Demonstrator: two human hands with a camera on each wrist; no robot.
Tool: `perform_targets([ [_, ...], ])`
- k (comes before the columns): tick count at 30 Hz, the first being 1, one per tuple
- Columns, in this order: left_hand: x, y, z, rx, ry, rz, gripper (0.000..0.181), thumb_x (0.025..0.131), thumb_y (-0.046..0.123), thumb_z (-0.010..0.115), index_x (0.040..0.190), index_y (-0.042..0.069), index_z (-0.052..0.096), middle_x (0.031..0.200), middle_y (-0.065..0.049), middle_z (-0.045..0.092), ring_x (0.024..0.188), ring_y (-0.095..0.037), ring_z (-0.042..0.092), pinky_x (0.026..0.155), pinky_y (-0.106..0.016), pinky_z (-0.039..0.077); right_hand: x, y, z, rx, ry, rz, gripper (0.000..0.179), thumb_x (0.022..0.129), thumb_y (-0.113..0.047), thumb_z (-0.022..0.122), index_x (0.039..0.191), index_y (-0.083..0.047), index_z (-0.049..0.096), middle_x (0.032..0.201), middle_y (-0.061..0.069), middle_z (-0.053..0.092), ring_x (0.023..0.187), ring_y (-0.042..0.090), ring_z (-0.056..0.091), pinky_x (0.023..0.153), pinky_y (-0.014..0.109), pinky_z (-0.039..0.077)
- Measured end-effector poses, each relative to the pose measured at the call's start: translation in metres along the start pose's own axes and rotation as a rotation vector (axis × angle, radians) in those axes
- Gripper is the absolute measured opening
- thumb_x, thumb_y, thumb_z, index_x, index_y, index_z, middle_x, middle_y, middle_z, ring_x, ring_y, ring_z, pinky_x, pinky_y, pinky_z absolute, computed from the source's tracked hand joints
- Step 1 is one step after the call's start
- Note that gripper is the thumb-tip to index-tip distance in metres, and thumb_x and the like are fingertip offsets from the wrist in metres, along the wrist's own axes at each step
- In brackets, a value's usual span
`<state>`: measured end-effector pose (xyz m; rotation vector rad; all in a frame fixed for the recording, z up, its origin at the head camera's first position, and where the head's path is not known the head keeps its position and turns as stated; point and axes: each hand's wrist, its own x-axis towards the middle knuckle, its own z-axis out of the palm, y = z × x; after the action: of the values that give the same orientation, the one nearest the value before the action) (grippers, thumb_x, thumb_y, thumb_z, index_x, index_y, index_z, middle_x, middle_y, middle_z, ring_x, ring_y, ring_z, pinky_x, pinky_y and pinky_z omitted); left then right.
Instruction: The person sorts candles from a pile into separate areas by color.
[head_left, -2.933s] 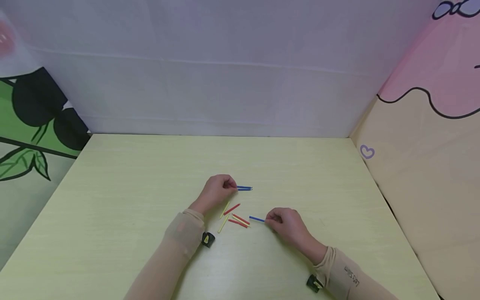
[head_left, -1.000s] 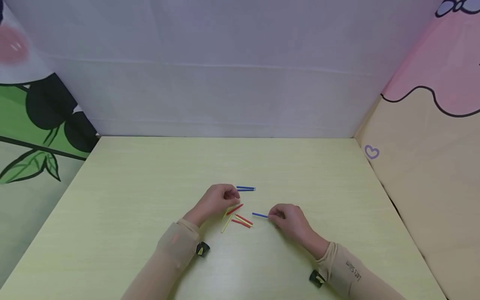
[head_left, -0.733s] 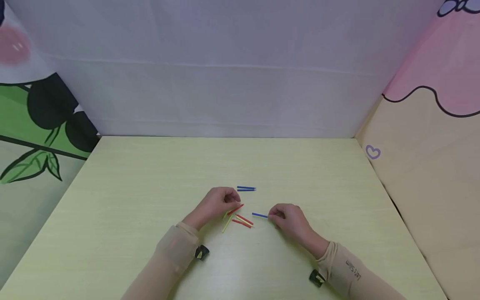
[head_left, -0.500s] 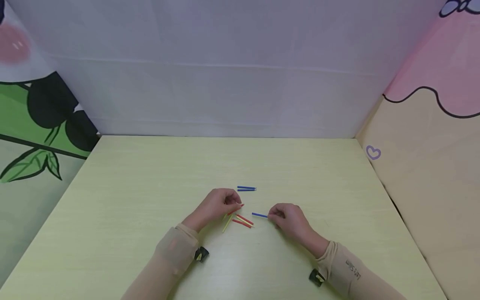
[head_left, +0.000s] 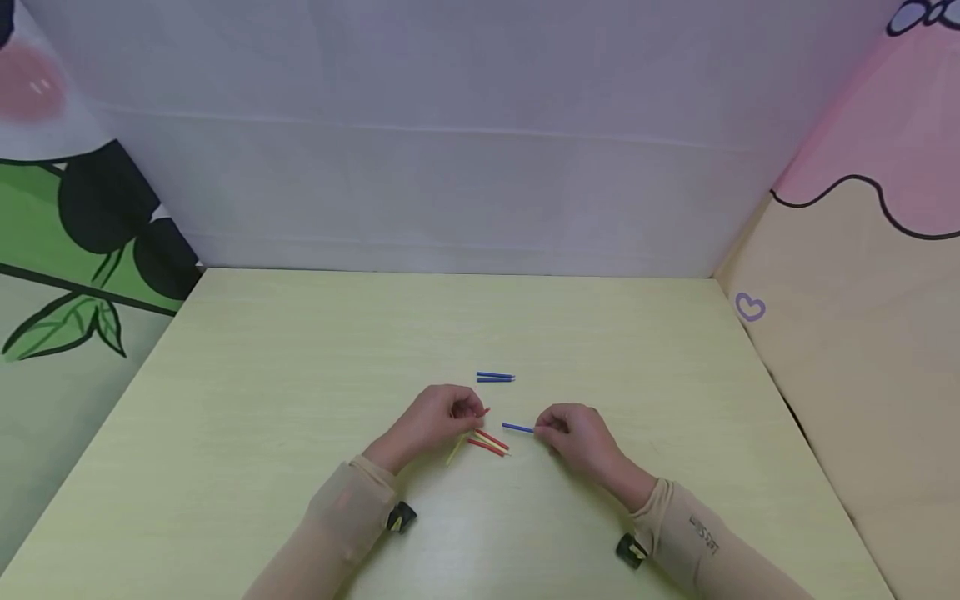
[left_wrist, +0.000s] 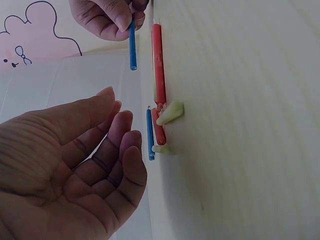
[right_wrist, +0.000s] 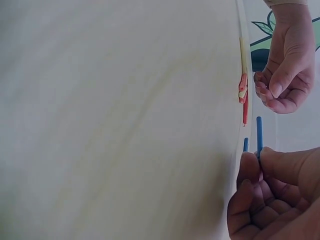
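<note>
My right hand (head_left: 577,437) pinches a thin blue candle (head_left: 517,427) by one end, its other end pointing left. My left hand (head_left: 435,423) hovers over a small pile of candles, fingers loosely bent, with a gap between thumb and fingertips (left_wrist: 127,120) and nothing held. Red candles (head_left: 487,448) and a yellow candle (head_left: 455,451) of this pile show beside and below that hand; it partly covers others. Two blue candles (head_left: 495,380) lie side by side just beyond it. In the left wrist view a wick tips the red candle (left_wrist: 158,62).
The pale wooden table (head_left: 300,350) reaches back to a plain whitish wall sheet (head_left: 450,192). Printed panels stand along both sides. A small black device (head_left: 401,517) sits on the left wrist, another (head_left: 631,551) on the right.
My left hand has let go of the two blue candles, which stay lying there, and moved nearer to me over the pile. The right hand keeps its blue candle, barely moving.
</note>
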<state>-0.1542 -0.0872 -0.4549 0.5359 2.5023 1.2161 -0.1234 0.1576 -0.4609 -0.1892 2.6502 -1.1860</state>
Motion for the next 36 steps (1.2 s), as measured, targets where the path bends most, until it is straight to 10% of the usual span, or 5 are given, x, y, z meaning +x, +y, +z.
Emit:
perform_targets([
  [36, -0.018, -0.002, 0.010, 0.019, 0.005, 0.093, 0.006, 0.084, 0.008, 0.074, 0.086, 0.012, 0.070, 0.075, 0.010, 0.061, 0.068, -0.008, 0.054, 0.062, -0.024, 0.046, 0.013, -0.006, 0.001, 0.000, 0.012, 0.014, 0.004, 0.089, -0.009, 0.071, 0.085, -0.008, 0.071, 0.068, -0.002, 0.062, 0.061, 0.012, 0.054, 0.064, 0.030, 0.045],
])
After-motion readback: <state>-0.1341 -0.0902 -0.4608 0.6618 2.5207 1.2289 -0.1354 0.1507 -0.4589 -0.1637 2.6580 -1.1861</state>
